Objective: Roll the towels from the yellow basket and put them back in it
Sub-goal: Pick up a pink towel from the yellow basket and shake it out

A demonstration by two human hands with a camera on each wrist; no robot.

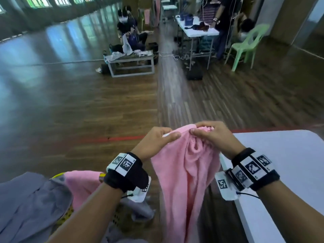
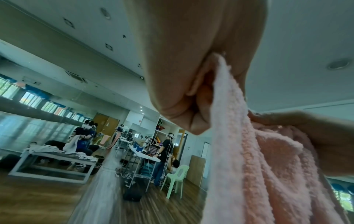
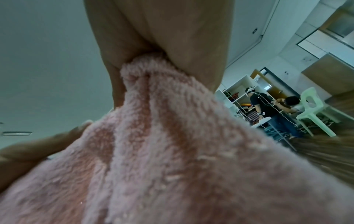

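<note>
the wooden floor [image 1: 70, 102] fills most of the head view, with a red line [image 1: 114, 138] running across it just beyond the hands. at the right stands a white tabletop [image 1: 289, 163], its near left edge just beside the right wrist. the biggest thing held is a pink towel [image 1: 184, 181], which hangs in long folds from the hands down past the bottom of the picture, in the air between the tabletop and the yellow basket [image 1: 67, 213]. the basket is low at the left, mostly hidden under cloth; only bits of its yellow mesh show. a grey cloth [image 1: 31, 199] lies over its left part, and a second pink towel [image 1: 82, 185] lies on it just beside the left forearm. the left hand [image 1: 154, 142] pinches the top edge of the hanging towel between thumb and curled fingers, and the left wrist view shows the edge going into this pinch. the right hand [image 1: 213, 135] has a bunched part of the same edge gathered inside its curled fingers; the right wrist view shows the cloth squeezed there. both hands are close together, almost touching, at the top of the towel. each wrist wears a black band with square markers [image 1: 124, 164].
</note>
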